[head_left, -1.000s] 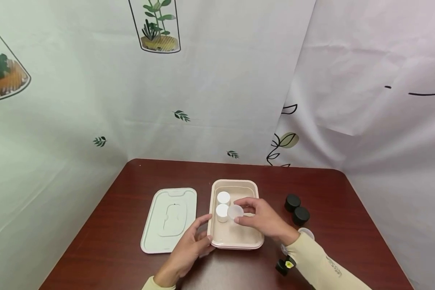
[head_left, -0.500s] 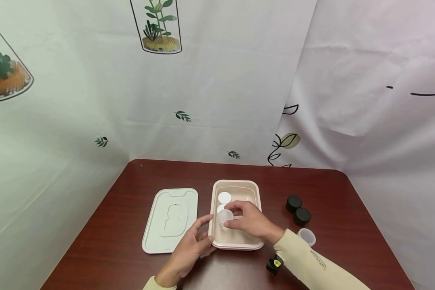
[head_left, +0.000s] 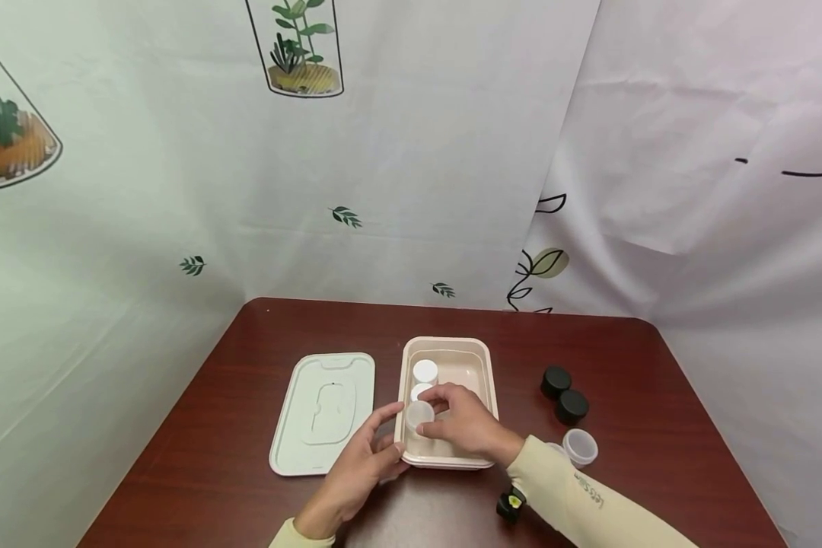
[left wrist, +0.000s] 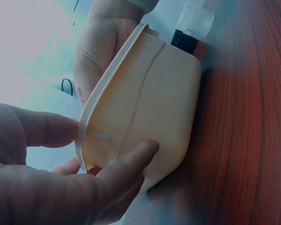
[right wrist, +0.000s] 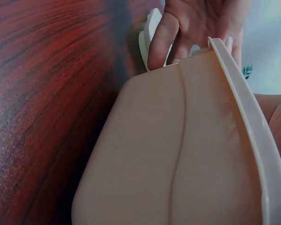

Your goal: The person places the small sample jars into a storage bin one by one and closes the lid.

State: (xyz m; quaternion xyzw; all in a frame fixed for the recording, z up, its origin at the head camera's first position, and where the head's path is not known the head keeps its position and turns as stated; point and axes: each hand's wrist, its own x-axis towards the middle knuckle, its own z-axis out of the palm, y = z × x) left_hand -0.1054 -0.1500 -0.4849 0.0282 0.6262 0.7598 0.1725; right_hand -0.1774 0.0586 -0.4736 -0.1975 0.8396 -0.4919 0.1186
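A beige rectangular container (head_left: 488,365) stands at the table's centre. Inside, along its left wall, are a white-topped jar (head_left: 425,371) and a second white-topped jar (head_left: 420,391), partly covered by my fingers. My right hand (head_left: 471,422) pinches a small translucent cup (head_left: 420,414) between thumb and fingers, in line with those jars. Whether it touches the floor is hidden. My left hand (head_left: 358,466) touches the container's left rim and near corner; in the left wrist view its fairly straight fingers lie against the outer wall (left wrist: 166,98). The right wrist view shows the container's other side (right wrist: 140,154).
A pale flat lid (head_left: 325,415) lies left of the container. To the right are two black round pieces (head_left: 556,382) (head_left: 571,407), and a translucent cup (head_left: 580,447) beside another partly hidden by my sleeve. A patterned cloth (head_left: 411,152) hangs behind the table.
My right hand has carried the translucent cup left and toward me, lowering it in front of the white jars. The left hand keeps its place at the container's edge.
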